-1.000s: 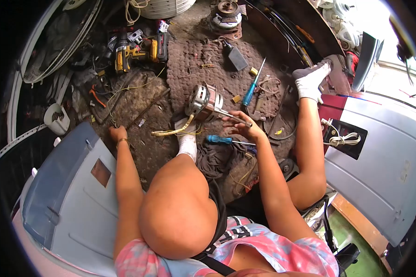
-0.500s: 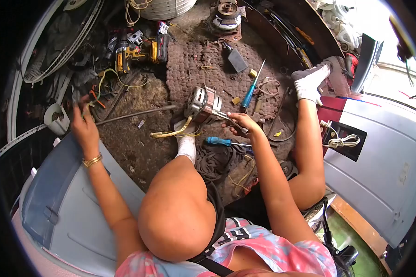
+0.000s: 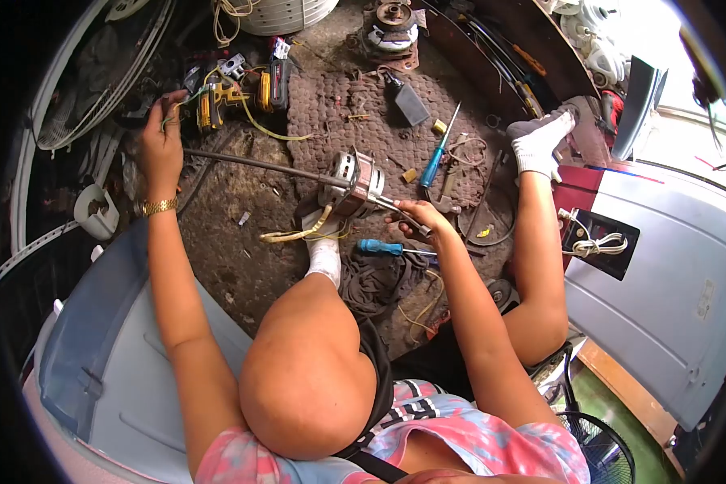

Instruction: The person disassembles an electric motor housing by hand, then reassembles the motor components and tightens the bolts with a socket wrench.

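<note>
My left hand [image 3: 163,141] is closed around the end of a long, thin metal rod [image 3: 254,164], and a yellow-green wire [image 3: 260,127] trails from its fingers. The rod's other end reaches across the top of a small electric motor [image 3: 351,181] with a cut-looking yellow lead. That motor rests by my foot at the edge of a woven mat. At the motor's right side, my right hand [image 3: 422,219] grips a short metal bar [image 3: 411,219] that points into the motor. The contact point is too small to make out.
A blue screwdriver [image 3: 381,247] lies by a dark cloth [image 3: 375,282]; another screwdriver [image 3: 436,165] is on the woven mat [image 3: 323,105]. Beyond are a yellow drill [image 3: 211,105], a black bottle [image 3: 411,105] and a rusty motor part [image 3: 394,36]. Grey appliance panels flank me.
My left hand has moved up and away, lifting the rod from the floor so it now crosses the motor. The yellow-green wire has shifted with it. My right hand stays at the motor.
</note>
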A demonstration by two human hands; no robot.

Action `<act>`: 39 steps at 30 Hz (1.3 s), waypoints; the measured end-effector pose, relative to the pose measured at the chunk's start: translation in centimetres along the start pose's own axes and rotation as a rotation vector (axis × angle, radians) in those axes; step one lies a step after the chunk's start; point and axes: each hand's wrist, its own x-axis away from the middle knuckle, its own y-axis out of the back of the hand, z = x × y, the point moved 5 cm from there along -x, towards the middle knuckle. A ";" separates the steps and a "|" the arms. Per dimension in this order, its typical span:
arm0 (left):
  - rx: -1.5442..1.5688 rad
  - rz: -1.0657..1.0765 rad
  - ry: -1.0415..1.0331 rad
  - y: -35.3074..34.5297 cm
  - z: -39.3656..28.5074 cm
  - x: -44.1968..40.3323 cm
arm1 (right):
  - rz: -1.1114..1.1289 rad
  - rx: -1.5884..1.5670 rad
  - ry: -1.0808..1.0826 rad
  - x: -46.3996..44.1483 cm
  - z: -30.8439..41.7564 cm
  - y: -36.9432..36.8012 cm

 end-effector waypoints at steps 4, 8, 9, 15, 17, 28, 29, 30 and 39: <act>-0.008 0.042 -0.008 -1.3 0.8 -0.1 | 0.012 -0.019 0.016 0.2 -0.1 -0.1; -0.013 0.077 0.003 -2.4 1.2 -0.1 | -0.002 0.002 0.025 0.0 -0.2 -0.1; 0.003 0.076 -0.057 -2.8 0.9 -0.1 | -0.008 0.009 0.027 0.0 -0.2 0.0; -0.008 0.071 -0.040 -3.6 2.4 0.2 | -0.032 0.012 0.010 0.7 0.1 -0.5; -0.018 0.039 -0.062 -3.8 2.8 0.2 | -0.025 -0.025 -0.012 0.7 -0.2 -0.5; -0.173 -0.161 0.069 -5.8 5.6 1.5 | 0.015 -0.210 -0.283 -0.2 -1.7 0.3; -0.192 -0.183 0.063 -5.8 5.2 1.5 | 0.024 -0.199 -0.294 -0.3 -1.4 0.3; -0.212 -0.205 0.058 -5.8 4.9 1.6 | 0.015 -0.188 -0.278 -0.4 -1.3 0.4; -0.596 -0.231 0.239 -5.6 7.2 4.6 | 0.017 -0.190 -0.131 -0.3 -1.1 -0.3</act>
